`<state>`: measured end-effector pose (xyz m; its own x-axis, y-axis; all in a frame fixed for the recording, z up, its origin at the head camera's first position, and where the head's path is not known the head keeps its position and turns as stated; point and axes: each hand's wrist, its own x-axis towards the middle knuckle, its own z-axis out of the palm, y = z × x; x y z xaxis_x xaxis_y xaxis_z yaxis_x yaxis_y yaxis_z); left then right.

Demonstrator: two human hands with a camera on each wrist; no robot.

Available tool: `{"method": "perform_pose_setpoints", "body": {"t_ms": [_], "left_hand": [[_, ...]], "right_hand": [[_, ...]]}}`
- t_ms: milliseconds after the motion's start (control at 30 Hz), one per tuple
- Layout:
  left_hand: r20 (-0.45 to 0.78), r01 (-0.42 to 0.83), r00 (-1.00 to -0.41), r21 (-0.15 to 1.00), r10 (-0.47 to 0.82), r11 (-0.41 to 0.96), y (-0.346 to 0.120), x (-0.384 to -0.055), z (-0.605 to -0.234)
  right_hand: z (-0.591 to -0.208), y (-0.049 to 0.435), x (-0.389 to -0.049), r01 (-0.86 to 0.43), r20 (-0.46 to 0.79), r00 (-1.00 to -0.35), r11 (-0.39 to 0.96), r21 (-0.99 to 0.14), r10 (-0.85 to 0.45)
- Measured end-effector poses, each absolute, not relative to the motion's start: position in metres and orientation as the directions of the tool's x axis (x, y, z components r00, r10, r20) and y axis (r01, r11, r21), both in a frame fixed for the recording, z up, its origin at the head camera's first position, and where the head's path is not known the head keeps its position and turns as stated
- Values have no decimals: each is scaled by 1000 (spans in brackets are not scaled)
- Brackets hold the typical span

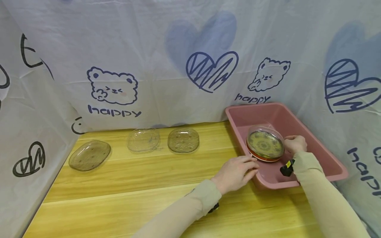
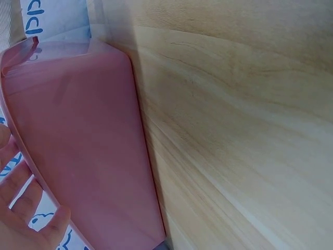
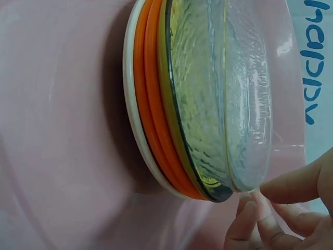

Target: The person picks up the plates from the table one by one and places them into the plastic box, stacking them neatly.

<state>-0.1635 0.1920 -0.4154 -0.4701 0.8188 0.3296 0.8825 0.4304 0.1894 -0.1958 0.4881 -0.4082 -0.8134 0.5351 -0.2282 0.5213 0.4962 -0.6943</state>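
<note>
A stack of dishes (image 1: pixel 265 145) sits inside a pink plastic basin (image 1: pixel 268 182). In the right wrist view the stack has a white rim (image 3: pixel 130 88) lowest, orange rims (image 3: pixel 151 88) above it, then a dark-rimmed yellowish-green textured glass dish (image 3: pixel 195 104) and a clear glass dish (image 3: pixel 250 104) uppermost. My right hand (image 1: pixel 295 144) reaches into the basin and pinches the edge of the clear glass dish between thumb and fingers. My left hand (image 1: pixel 237 173) rests its loosely bent fingers (image 2: pixel 23 195) against the basin's near left rim, with no dish in it.
Left of the basin, three glass plates lie apart on the wooden table: a brownish plate (image 1: pixel 90 155), a clear plate (image 1: pixel 144 140) and another brownish plate (image 1: pixel 183 140). A printed white cloth (image 1: pixel 160 66) stands behind the table and along its sides.
</note>
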Motion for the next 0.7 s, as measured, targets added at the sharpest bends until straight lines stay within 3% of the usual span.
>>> {"method": "perform_pose_setpoints", "body": {"t_ms": [700], "left_hand": [[321,877,-479,201,817,436,192,-163,-414]], "right_hand": [[-416,495,-202,513,-284,-836,487,-707,469]]}}
